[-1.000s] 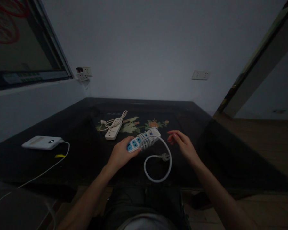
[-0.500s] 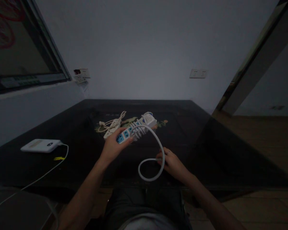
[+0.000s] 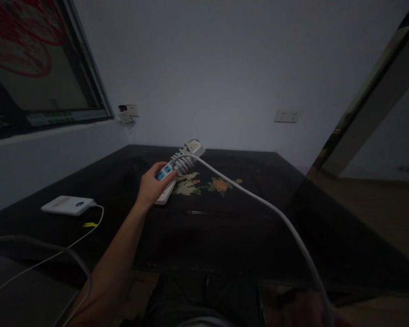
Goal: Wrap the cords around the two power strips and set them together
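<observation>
My left hand (image 3: 152, 185) grips one end of a white power strip (image 3: 168, 168) with blue sockets, tilted up above the table. Several turns of its grey-white power cord (image 3: 245, 191) are wound round the strip's far half. From there the cord stretches in a long arc to the lower right, where my right hand (image 3: 303, 312) is a dark blur at the bottom edge. The cord runs up to that hand; its plug is not visible. Behind my left hand a second white power strip (image 3: 165, 195) lies on the table, mostly hidden.
The dark table (image 3: 197, 236) bears a painted flower design. A white power bank (image 3: 68, 205) with a thin cable lies at left beside a yellow scrap (image 3: 90, 225). Wall sockets (image 3: 286, 116) are on the back wall. A grey curved bar (image 3: 78, 259) stands at lower left.
My right hand has gone to the cord's plug end and drawn it down and right, so the loop has straightened into a long arc. My left hand has raised the strip, moving away and left.
</observation>
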Action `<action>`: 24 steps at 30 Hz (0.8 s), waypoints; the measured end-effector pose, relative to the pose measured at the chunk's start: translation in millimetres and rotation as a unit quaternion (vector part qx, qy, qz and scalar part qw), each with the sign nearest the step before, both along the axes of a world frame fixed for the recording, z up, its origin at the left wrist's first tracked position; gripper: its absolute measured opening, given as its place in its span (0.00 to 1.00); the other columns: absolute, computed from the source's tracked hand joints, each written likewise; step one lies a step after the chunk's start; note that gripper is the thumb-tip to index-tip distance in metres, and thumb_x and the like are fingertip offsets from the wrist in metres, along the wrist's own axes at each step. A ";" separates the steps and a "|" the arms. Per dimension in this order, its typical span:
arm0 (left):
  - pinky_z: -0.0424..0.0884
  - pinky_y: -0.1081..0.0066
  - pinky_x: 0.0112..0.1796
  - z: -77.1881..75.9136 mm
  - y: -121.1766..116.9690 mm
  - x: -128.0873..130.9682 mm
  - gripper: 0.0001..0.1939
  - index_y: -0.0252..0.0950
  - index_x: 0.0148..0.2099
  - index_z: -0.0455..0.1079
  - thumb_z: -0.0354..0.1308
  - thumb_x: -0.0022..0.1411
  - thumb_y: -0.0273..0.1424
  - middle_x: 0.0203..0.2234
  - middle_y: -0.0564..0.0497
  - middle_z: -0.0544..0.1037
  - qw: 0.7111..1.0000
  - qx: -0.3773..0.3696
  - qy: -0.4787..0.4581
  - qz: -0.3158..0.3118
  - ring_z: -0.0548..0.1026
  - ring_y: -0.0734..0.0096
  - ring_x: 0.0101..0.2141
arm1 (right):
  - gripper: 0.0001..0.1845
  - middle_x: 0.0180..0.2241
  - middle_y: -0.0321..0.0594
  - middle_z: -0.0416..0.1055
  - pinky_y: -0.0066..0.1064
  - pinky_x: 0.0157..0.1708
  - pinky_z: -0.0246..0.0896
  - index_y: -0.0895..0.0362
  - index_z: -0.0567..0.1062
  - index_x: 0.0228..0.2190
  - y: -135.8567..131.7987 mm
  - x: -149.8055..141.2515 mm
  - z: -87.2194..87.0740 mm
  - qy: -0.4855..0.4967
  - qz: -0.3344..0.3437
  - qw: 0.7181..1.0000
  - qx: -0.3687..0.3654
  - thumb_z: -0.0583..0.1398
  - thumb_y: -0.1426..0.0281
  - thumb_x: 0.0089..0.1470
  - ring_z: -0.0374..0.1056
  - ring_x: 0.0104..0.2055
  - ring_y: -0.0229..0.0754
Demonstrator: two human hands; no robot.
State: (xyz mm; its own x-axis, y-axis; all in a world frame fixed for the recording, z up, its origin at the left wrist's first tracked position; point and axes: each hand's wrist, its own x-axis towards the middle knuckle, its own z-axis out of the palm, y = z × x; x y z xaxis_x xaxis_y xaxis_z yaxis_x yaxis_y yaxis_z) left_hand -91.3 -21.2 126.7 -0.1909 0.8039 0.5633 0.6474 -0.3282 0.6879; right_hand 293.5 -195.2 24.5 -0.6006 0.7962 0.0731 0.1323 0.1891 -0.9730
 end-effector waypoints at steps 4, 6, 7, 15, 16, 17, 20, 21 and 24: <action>0.69 0.67 0.43 -6.9 4.8 -11.0 0.26 0.34 0.48 0.70 0.58 0.53 0.48 0.40 0.46 0.78 0.999 -0.012 0.013 0.031 0.75 0.61 0.41 | 0.23 0.15 0.41 0.65 0.37 0.18 0.60 0.42 0.76 0.24 10.3 42.6 22.4 0.036 -0.072 0.997 0.015 0.56 0.38 0.41 0.69 0.20 0.50; 0.69 0.66 0.43 -9.6 4.4 -16.2 0.27 0.35 0.48 0.70 0.58 0.53 0.48 0.40 0.46 0.78 0.998 -0.020 0.030 0.047 0.75 0.60 0.41 | 0.17 0.18 0.43 0.68 0.37 0.21 0.62 0.45 0.76 0.23 16.3 57.0 35.8 0.021 -0.123 0.992 0.011 0.57 0.49 0.51 0.70 0.22 0.48; 0.69 0.66 0.43 -11.0 3.4 -17.9 0.27 0.35 0.49 0.70 0.58 0.53 0.49 0.40 0.45 0.78 0.997 -0.026 0.042 0.053 0.75 0.60 0.41 | 0.12 0.20 0.43 0.70 0.36 0.22 0.64 0.46 0.77 0.26 18.5 60.6 41.2 0.002 -0.166 0.986 0.003 0.59 0.54 0.52 0.70 0.24 0.46; 0.69 0.64 0.42 -25.4 -11.5 1.1 0.24 0.36 0.47 0.70 0.58 0.54 0.47 0.40 0.46 0.78 0.995 -0.078 0.057 -0.035 0.76 0.58 0.40 | 0.29 0.22 0.30 0.58 0.23 0.16 0.48 0.49 0.68 0.51 41.6 16.4 60.3 -0.032 -0.293 0.952 -0.082 0.63 0.53 0.48 0.53 0.19 0.32; 0.69 0.64 0.43 -27.2 -13.6 6.9 0.24 0.35 0.46 0.70 0.58 0.54 0.47 0.41 0.46 0.78 0.993 -0.086 0.047 -0.063 0.75 0.58 0.41 | 0.29 0.21 0.29 0.55 0.22 0.16 0.46 0.50 0.69 0.50 46.9 8.6 62.9 -0.026 -0.297 0.951 -0.078 0.63 0.52 0.48 0.52 0.19 0.31; 0.69 0.63 0.44 -28.9 -15.8 12.7 0.23 0.35 0.46 0.70 0.58 0.54 0.46 0.41 0.46 0.78 0.991 -0.094 0.037 -0.091 0.75 0.58 0.42 | 0.28 0.21 0.29 0.54 0.22 0.16 0.46 0.50 0.69 0.50 52.1 1.5 66.0 -0.016 -0.302 0.951 -0.067 0.62 0.52 0.49 0.51 0.19 0.32; 0.67 0.59 0.48 -33.2 -22.1 29.1 0.20 0.36 0.45 0.70 0.58 0.55 0.44 0.42 0.46 0.77 0.977 -0.122 0.004 -0.175 0.74 0.56 0.45 | 0.26 0.21 0.30 0.53 0.23 0.17 0.48 0.52 0.69 0.48 64.8 -15.3 79.1 0.021 -0.298 0.954 -0.018 0.60 0.52 0.51 0.52 0.21 0.33; 0.67 0.58 0.49 -34.4 -23.7 33.5 0.20 0.36 0.45 0.70 0.58 0.55 0.44 0.43 0.46 0.77 0.971 -0.130 -0.011 -0.201 0.74 0.56 0.45 | 0.26 0.21 0.30 0.54 0.23 0.17 0.48 0.52 0.69 0.48 68.1 -19.6 84.8 0.029 -0.287 0.957 -0.004 0.60 0.52 0.52 0.52 0.21 0.33; 0.66 0.58 0.50 -37.0 -27.6 42.6 0.21 0.35 0.47 0.69 0.58 0.55 0.43 0.45 0.44 0.77 0.951 -0.152 -0.059 -0.262 0.74 0.57 0.46 | 0.23 0.19 0.29 0.54 0.23 0.16 0.43 0.53 0.68 0.49 79.2 -29.4 104.3 0.050 -0.260 0.964 0.033 0.57 0.54 0.55 0.48 0.18 0.32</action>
